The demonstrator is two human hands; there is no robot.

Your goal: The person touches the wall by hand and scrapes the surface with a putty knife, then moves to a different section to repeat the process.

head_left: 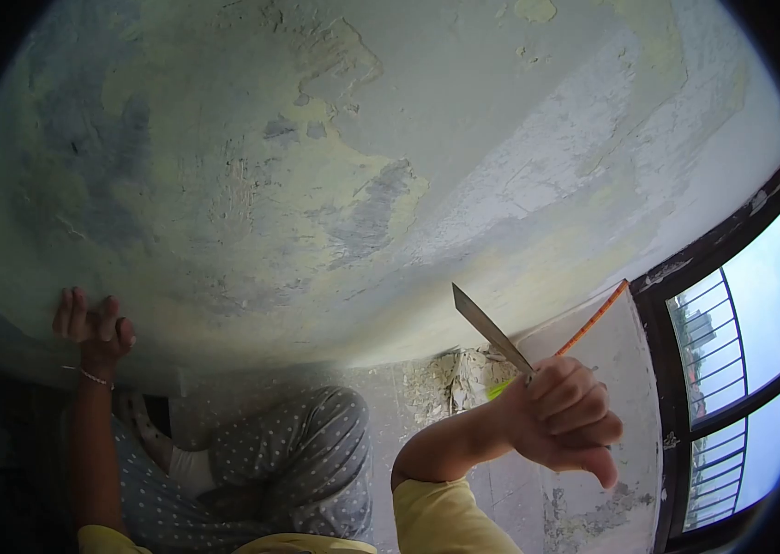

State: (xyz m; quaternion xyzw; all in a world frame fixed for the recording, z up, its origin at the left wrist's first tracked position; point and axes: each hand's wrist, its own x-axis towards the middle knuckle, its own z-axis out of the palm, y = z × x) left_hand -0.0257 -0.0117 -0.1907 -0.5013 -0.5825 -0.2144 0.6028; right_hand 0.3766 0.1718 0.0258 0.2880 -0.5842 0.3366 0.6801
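My right hand (567, 414) is closed around a scraper (490, 328) at the lower right. Its flat metal blade points up and left toward the wall, and a bit of bright green handle shows beside my wrist; my fist hides the rest. At the far left, my left hand (93, 323) is raised by the wall with its fingers apart and slightly bent, holding nothing. The big wall (316, 203) ahead has peeling yellowish paint, grey bare patches and a paler scraped band toward the right.
My bent legs (288, 452) in dotted grey trousers fill the lower left. A dark-framed window (662, 388) with outside railings stands at the right. An orange strip (593, 319) slants beside it. Broken plaster (459, 377) shows below the wall.
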